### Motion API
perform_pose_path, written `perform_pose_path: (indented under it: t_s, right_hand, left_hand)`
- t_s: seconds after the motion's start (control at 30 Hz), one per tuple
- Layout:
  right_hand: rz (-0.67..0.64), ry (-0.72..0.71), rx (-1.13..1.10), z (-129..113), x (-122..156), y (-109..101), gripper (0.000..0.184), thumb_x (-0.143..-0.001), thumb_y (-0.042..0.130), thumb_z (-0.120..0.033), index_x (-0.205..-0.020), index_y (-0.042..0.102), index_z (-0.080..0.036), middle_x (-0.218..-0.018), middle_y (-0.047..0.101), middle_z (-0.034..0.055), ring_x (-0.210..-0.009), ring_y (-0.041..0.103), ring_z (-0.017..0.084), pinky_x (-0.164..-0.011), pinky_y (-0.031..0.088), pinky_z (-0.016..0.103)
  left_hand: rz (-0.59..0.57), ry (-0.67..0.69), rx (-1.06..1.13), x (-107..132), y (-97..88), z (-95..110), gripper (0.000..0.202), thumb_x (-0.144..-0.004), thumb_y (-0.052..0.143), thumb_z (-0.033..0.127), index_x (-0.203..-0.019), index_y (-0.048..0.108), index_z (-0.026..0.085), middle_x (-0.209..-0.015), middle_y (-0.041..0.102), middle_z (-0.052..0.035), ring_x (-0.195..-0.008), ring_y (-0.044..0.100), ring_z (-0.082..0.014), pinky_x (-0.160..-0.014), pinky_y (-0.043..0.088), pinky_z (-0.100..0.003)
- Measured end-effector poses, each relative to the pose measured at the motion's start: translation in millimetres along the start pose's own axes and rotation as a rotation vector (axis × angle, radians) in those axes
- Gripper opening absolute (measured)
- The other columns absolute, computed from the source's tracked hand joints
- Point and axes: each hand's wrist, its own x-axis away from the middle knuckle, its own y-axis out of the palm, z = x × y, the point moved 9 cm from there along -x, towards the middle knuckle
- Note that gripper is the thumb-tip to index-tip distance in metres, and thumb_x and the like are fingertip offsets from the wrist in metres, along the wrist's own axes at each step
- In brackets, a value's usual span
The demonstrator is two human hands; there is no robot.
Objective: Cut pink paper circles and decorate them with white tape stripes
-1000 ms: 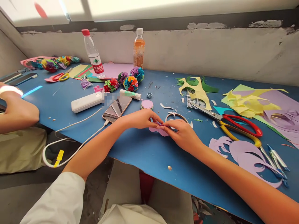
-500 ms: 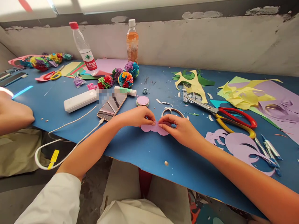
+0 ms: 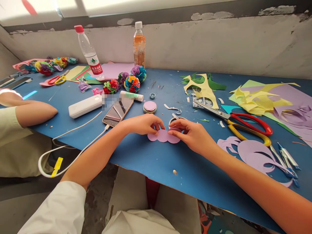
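Several purple paper circles (image 3: pixel 162 136) lie in an overlapping row near the front edge of the table. My left hand (image 3: pixel 147 124) pinches the left end of this row between thumb and fingers. At the right end, my right hand (image 3: pixel 188 131) has its thumb and fingers closed on the paper circles. A roll of tape (image 3: pixel 173 121) sits just behind my right hand, partly hidden by it. Beyond my left hand is a stack of round paper pieces (image 3: pixel 149 106) with a purple one on top.
Large scissors (image 3: pixel 248 125), purple paper scraps (image 3: pixel 255 152) and a compass (image 3: pixel 286 159) lie right. A phone (image 3: pixel 118 112) with a white cable (image 3: pixel 73 162), a glue stick (image 3: pixel 131 96) and a white power bank (image 3: pixel 85 105) lie left. Two bottles stand behind. A co-worker's arm (image 3: pixel 36 113) rests far left.
My fingers have shifted outward a little, so the middle paper circle shows more fully. At the far left, the co-worker's arm has moved and more of the sleeve shows.
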Motion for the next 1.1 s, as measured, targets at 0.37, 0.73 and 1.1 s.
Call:
perform_pose_path:
  t_s: [0.37,0.73,1.1]
  right_hand:
    - [-0.031,-0.133,0.284,-12,8,7,0.018,-0.081,0.050,-0.023,-0.091,0.066,-0.023,-0.085,0.073,0.0032,-0.066,0.067,0.017,-0.056,0.049,0.028]
    - [-0.092,-0.221,0.616,-14,14,10,0.024,-0.089,0.046,-0.027,-0.103,0.065,-0.025,-0.096,0.075,0.0021,-0.075,0.069,0.019,-0.058,0.048,0.029]
    - [-0.245,-0.317,0.718,-20,14,5,0.027,-0.086,0.043,-0.017,-0.093,0.069,-0.023,-0.099,0.074,0.0035,-0.078,0.068,0.019,-0.054,0.047,0.027]
  left_hand:
    - [-0.004,-0.023,-0.119,6,0.7,1,0.047,-0.074,0.049,0.006,-0.117,0.062,0.016,-0.112,0.066,-0.0051,-0.094,0.062,-0.0161,-0.069,0.047,-0.021]
    - [0.007,0.002,-0.197,4,2.0,2,0.044,-0.076,0.051,0.007,-0.117,0.062,0.018,-0.120,0.061,-0.0050,-0.098,0.061,-0.0161,-0.077,0.046,-0.022]
    - [-0.003,0.048,-0.242,8,1.5,7,0.040,-0.082,0.049,0.005,-0.118,0.064,0.016,-0.116,0.061,-0.0060,-0.101,0.059,-0.0167,-0.084,0.044,-0.025]
